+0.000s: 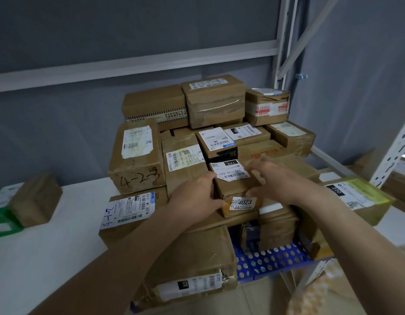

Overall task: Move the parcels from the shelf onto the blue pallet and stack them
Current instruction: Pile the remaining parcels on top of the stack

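While both arms reach forward, the blue pallet (272,258) shows just below them, with brown parcels piled on it. Nearest lies a big torn parcel (192,264) at the front edge. Just past it, the left hand (194,196) presses on the left side of a small parcel with a 4023 sticker (239,192), thumb on its front face. The right hand (276,178) has fingers spread and blurred over the parcel's right side, so I cannot tell if it holds on. This small parcel sits on top of the stack, so it looks like it is being set in place. Next, both hands should let go and go get another one. Farther back, more parcels (213,101) stand higher, before a grey shelf frame (281,48).
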A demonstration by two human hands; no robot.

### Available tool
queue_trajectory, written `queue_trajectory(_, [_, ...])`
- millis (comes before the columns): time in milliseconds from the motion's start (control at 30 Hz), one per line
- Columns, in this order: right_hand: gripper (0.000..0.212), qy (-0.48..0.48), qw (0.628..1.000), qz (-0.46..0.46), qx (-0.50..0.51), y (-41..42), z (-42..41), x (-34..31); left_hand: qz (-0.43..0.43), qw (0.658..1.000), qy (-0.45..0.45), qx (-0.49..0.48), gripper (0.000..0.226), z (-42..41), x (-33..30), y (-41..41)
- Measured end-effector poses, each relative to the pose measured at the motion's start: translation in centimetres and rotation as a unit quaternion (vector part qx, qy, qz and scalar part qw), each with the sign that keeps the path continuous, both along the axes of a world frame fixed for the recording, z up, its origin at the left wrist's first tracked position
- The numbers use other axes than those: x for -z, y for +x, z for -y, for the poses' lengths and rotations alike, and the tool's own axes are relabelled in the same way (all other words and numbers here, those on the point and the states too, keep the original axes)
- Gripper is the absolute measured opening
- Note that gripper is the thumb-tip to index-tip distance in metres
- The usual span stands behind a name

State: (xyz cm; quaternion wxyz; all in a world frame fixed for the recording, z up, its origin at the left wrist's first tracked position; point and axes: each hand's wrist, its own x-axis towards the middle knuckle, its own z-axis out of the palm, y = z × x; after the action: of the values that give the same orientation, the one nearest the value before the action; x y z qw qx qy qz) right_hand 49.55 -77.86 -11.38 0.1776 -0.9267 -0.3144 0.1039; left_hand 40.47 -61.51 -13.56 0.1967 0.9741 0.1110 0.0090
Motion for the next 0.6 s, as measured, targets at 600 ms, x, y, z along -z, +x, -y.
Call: queue_trajectory(600, [0.054, 0.027, 0.944, 0.018, -0.329, -9.5, -16.6, -2.5, 0.001, 0.969, 0.154, -0.195, 0.053, -13.1, -1.9, -13.7])
